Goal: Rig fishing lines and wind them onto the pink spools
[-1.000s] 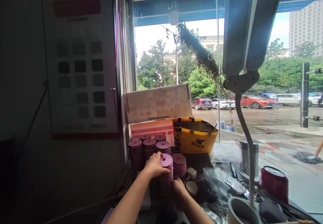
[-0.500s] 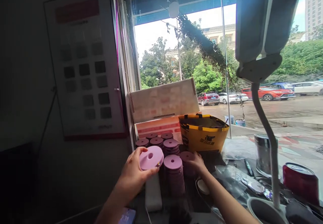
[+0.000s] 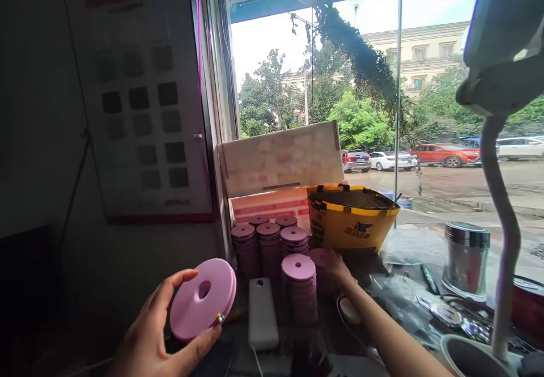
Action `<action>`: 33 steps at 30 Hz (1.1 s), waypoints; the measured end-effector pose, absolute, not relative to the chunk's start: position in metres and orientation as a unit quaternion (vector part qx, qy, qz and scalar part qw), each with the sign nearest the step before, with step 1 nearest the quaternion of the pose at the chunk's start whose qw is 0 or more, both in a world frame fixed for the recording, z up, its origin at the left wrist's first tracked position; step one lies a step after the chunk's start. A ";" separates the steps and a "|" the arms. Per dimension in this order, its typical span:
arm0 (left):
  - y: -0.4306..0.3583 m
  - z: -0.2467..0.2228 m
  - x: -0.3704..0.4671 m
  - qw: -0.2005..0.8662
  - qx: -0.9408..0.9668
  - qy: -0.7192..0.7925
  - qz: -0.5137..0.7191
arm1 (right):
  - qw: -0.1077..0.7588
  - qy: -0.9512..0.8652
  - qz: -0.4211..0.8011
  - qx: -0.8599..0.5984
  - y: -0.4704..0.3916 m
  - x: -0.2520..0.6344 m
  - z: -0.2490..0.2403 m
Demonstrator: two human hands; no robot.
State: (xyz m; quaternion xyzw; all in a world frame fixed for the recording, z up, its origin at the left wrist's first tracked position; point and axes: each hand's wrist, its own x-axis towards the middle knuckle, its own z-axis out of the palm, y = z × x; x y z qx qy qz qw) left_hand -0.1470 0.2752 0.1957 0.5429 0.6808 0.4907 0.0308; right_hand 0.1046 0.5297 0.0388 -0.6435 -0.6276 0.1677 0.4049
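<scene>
My left hand (image 3: 157,331) grips a pink spool (image 3: 187,303) at the lower left, thumb at the lower rim and fingers around the far side. The spool is a flat disc with a round centre hole and a groove along its edge. A small coloured pin-like bit (image 3: 220,318) shows by my thumb. My right hand (image 3: 340,269) is closed around the side of another pink spool (image 3: 321,258) on the right; its fingers are partly hidden. Between my hands stands the front stack of pink spools (image 3: 298,292), with several more stacks (image 3: 268,252) behind it.
A white power bank (image 3: 262,320) with a cable lies left of the front stack. Behind stands a yellow bag (image 3: 352,224). On the right are crumpled plastic (image 3: 399,303), a lidded jar (image 3: 465,263) and a lamp stem (image 3: 504,224). A window rises behind.
My left hand has moved left, down and closer with its spool, away from the stacks. My right hand stays at the right-hand spool. The view has shifted slightly.
</scene>
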 end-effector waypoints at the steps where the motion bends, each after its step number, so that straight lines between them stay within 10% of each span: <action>1: 0.276 0.195 -0.147 0.023 0.547 0.680 0.489 | 0.401 -0.624 0.171 -0.648 0.529 0.105 0.039; 15: 0.264 0.204 -0.149 0.013 0.541 0.664 0.517 | 0.486 -0.626 0.129 -0.596 0.494 0.100 0.110; 33: 0.256 0.201 -0.153 0.025 0.563 0.637 0.526 | 0.385 -0.707 0.199 -0.559 0.461 0.057 0.104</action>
